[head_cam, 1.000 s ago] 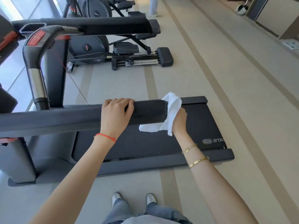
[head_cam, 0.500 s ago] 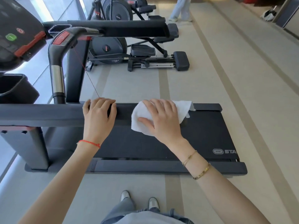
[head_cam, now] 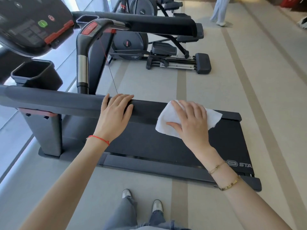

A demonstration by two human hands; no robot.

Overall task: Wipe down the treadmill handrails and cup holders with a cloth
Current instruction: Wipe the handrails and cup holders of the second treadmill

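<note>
A white cloth (head_cam: 167,121) lies draped over the far end of the near handrail (head_cam: 66,101) of a treadmill, pressed there under the right hand (head_cam: 191,125); the fingers are spread flat across it, the thumb along its lower edge, so the hand presses rather than clutches, though whether any fingertip hooks over the rail's far side cannot be told from here. The left hand (head_cam: 114,117) rests on the same rail just beside, fingers laid over the top and holding nothing, seemingly as a brace. Beyond the hands, the black belt (head_cam: 149,143) runs below the rail; a cup holder (head_cam: 35,75) sits at the console end, well apart from the cloth and by the look of it not yet reached; the far handrail (head_cam: 149,22) crosses the top of the scene, with a red safety cord (head_cam: 108,62) hanging from the console (head_cam: 33,24) toward the left hand. The risks look small but real: with only a flat palm on it, the cloth could slip off the rail's end and drop onto the belt; a sweep toward the console might snag the cord; a brisk pass may skip the rail's underside.
</note>
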